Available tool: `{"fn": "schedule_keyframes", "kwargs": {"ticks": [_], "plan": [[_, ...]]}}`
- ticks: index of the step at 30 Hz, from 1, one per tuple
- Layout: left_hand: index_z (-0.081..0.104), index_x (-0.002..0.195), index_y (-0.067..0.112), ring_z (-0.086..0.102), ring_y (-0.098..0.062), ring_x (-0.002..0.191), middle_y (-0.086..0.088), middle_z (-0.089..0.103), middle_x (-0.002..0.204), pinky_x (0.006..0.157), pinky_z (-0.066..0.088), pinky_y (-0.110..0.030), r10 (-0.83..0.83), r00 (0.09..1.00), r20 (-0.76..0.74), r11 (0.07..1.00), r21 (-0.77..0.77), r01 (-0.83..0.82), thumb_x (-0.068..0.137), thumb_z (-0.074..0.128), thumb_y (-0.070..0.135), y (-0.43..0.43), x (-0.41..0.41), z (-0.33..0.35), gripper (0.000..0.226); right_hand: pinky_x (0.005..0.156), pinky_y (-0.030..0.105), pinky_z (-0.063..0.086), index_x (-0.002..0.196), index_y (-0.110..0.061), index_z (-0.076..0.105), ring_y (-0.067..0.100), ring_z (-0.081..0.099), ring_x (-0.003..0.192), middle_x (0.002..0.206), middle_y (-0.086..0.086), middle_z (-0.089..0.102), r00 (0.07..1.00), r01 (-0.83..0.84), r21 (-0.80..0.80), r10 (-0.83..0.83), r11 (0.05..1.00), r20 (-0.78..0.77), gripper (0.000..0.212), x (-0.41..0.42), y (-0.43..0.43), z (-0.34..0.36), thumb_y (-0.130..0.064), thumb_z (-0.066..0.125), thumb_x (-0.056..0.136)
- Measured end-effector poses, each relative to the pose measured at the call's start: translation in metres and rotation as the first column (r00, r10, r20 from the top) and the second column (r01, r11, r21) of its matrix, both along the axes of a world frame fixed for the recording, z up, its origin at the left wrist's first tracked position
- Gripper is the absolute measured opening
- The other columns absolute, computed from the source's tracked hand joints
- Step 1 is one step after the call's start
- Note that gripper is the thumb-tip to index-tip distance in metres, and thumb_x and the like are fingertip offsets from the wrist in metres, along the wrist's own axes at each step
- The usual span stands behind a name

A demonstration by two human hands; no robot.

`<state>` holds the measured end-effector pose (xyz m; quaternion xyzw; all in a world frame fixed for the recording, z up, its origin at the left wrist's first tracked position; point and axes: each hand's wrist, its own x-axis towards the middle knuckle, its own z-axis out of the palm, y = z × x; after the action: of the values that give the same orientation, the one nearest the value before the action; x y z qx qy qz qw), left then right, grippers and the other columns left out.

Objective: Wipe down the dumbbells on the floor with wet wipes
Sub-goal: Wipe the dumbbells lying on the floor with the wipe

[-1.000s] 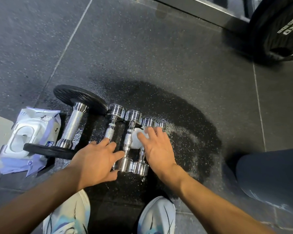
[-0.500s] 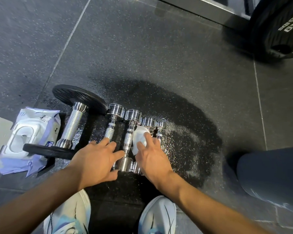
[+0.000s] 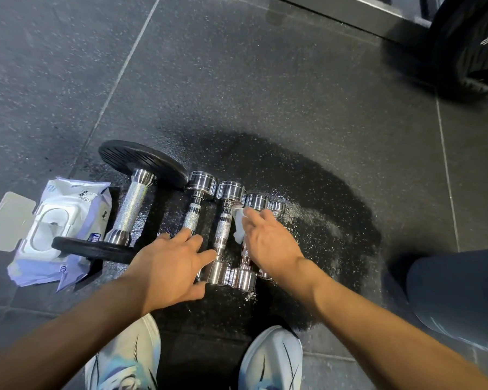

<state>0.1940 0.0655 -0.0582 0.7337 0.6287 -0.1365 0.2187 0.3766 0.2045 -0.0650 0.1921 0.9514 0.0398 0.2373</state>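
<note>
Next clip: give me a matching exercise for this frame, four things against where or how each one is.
Things
1. wipe pack
2. white wipe
3. black-plate dumbbell
4. left hand

Place or state
A. under the fingers of the right hand, on the chrome dumbbells
B. lid flipped open, at the far left
C. fingers straight, resting on the chrome dumbbells
D. lying between the pack and the chrome dumbbells

Pairs: 1-B, 2-A, 3-D, 4-C
</note>
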Motion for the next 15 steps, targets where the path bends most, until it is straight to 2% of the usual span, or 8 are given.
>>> {"fn": "schedule_keyframes", "kwargs": {"ticks": [3,6,8,10,11,13,14,15], "plan": [[0.034,0.146,0.033,0.038,-0.022,0.127,0.000,0.046,0.135,0.098,0.044,-0.044,0.003,1.000,-0.004,1.000,0.008,-0.003,0.093,0.037,0.064,0.000,0.001,0.000,0.062,0.119,0.054,0.030,0.123,0.007,0.060,0.036,0.031,0.145,0.150,0.019,0.046,0.988,-0.109,0.014,0.107,0.994,0.113,0.035,-0.001,0.000,-0.007,0.002,0.063,0.088],[0.035,0.146,0.033,0.039,-0.023,0.127,-0.001,0.047,0.135,0.097,0.044,-0.044,0.008,1.000,-0.003,1.000,0.015,-0.008,0.093,0.038,0.064,-0.001,0.001,-0.001,0.062,0.122,0.056,0.022,0.139,0.005,0.049,0.036,0.024,0.151,0.160,0.019,0.036,0.967,-0.222,0.045,0.214,0.974,0.139,0.052,0.010,-0.017,-0.004,0.002,0.064,0.090],[0.036,0.145,0.032,0.039,-0.023,0.126,-0.001,0.047,0.134,0.097,0.044,-0.044,0.005,1.000,-0.004,1.000,0.020,-0.005,0.093,0.039,0.063,-0.001,0.001,-0.002,0.061,0.124,0.049,0.020,0.146,0.002,0.042,0.033,0.025,0.151,0.164,0.018,0.027,0.968,-0.223,-0.048,0.227,0.974,0.104,0.052,0.017,-0.025,-0.001,0.004,0.054,0.096],[0.036,0.144,0.031,0.039,-0.023,0.125,-0.001,0.048,0.133,0.096,0.045,-0.044,0.003,1.000,-0.006,1.000,0.019,-0.003,0.093,0.039,0.063,-0.001,0.000,-0.002,0.060,0.126,0.042,0.013,0.150,-0.004,0.040,0.024,0.026,0.153,0.165,0.014,0.027,0.994,-0.089,-0.223,0.102,0.971,0.048,0.050,0.018,-0.029,0.004,0.003,0.042,0.101],[0.036,0.144,0.032,0.039,-0.023,0.124,-0.001,0.048,0.132,0.096,0.045,-0.044,0.005,1.000,-0.006,1.000,0.019,-0.005,0.093,0.039,0.063,-0.002,0.000,-0.002,0.060,0.126,0.039,0.016,0.150,-0.008,0.041,0.020,0.032,0.151,0.165,0.011,0.029,0.999,-0.036,-0.290,0.042,0.956,0.014,0.048,0.018,-0.028,0.003,-0.002,0.038,0.103],[0.037,0.143,0.032,0.039,-0.023,0.123,-0.001,0.048,0.132,0.095,0.045,-0.044,0.007,1.000,-0.007,1.000,0.020,-0.007,0.092,0.039,0.063,-0.002,0.001,-0.002,0.060,0.115,0.033,0.041,0.149,-0.017,0.045,0.018,0.050,0.139,0.164,0.008,0.034,0.999,0.023,-0.307,-0.029,0.952,-0.016,0.045,0.018,-0.020,0.000,-0.013,0.032,0.107],[0.037,0.143,0.032,0.039,-0.023,0.123,-0.001,0.048,0.132,0.095,0.045,-0.044,0.006,1.000,-0.008,1.000,0.020,-0.006,0.092,0.039,0.063,-0.002,0.001,-0.002,0.060,0.110,0.034,0.047,0.148,-0.016,0.047,0.022,0.052,0.137,0.163,0.010,0.035,0.998,0.055,-0.311,-0.062,0.949,-0.012,0.043,0.020,-0.015,0.000,-0.015,0.035,0.106],[0.037,0.144,0.032,0.039,-0.023,0.124,-0.001,0.048,0.133,0.095,0.045,-0.044,0.004,1.000,-0.010,1.000,0.019,-0.004,0.093,0.039,0.064,-0.002,0.001,-0.001,0.060,0.115,0.039,0.041,0.144,-0.013,0.051,0.030,0.045,0.143,0.162,0.015,0.035,1.000,-0.005,-0.230,0.006,0.973,0.003,0.041,0.022,-0.010,-0.001,-0.013,0.041,0.104]]}}
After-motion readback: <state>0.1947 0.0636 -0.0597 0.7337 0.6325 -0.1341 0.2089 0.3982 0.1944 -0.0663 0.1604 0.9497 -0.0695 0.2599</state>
